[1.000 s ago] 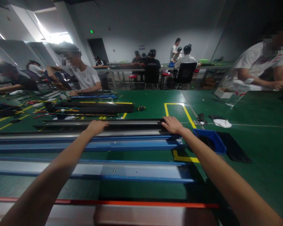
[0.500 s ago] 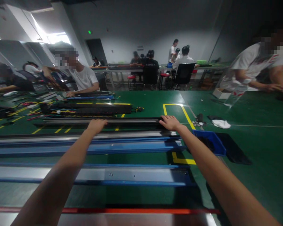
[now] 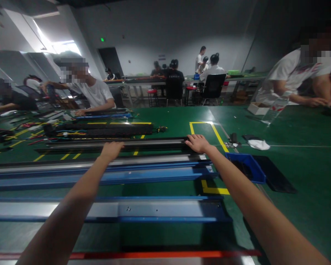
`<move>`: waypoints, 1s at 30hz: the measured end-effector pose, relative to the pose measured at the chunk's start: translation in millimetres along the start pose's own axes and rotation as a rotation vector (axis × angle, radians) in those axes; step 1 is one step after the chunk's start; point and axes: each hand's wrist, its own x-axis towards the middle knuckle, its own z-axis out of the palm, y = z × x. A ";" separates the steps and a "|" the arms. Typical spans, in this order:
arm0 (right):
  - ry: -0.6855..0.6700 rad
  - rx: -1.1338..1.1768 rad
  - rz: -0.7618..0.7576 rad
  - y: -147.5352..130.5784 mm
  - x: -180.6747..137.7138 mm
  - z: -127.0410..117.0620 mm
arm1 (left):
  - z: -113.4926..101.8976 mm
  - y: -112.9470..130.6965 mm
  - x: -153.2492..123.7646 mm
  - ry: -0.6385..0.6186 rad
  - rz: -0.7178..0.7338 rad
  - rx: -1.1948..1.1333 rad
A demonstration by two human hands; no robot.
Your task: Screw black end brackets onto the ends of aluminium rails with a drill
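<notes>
Both my arms reach forward over the table to a long black metal profile (image 3: 154,145) with a silvery strip along it. My left hand (image 3: 112,151) grips it near its middle, thumb side hidden. At its right end, my right hand (image 3: 197,143) has its fingers curled over the top edge. Closer to me lie a grey and black profile (image 3: 160,159) and blue profiles (image 3: 154,175). A wider blue and silver profile (image 3: 168,209) rests nearer still, with small holes in its face.
A red strip (image 3: 154,254) crosses the near edge. Right of my right hand sit a blue bin (image 3: 245,167), a dark flat pad (image 3: 274,175) and a white cloth (image 3: 258,144). Black wired assemblies (image 3: 107,129) lie beyond the profile. Co-workers sit at left and right.
The view has tilted slightly, so the near profiles appear lower. Both hands keep their places on the black profile. At left, a co-worker's raised arm has shifted.
</notes>
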 end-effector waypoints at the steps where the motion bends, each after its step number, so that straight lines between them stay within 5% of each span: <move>1: 0.000 -0.003 0.001 -0.1 0.0 0.4 | 1.0 -0.3 -0.2 0.006 0.001 -0.002; 11: 0.040 -0.006 0.008 -3.8 -2.7 1.2 | 9.8 -1.7 -0.5 0.104 0.012 -0.040; 19: 0.122 0.013 0.010 -17.7 -33.9 -10.4 | 5.8 -9.6 -21.2 0.301 0.113 -0.087; 25: 0.018 0.051 -0.080 -24.4 -52.0 -14.7 | 2.6 -32.9 -42.6 0.226 0.377 -0.132; 30: -0.096 0.092 -0.050 -32.7 -52.8 -4.3 | 6.7 -35.2 -44.5 0.146 0.410 -0.131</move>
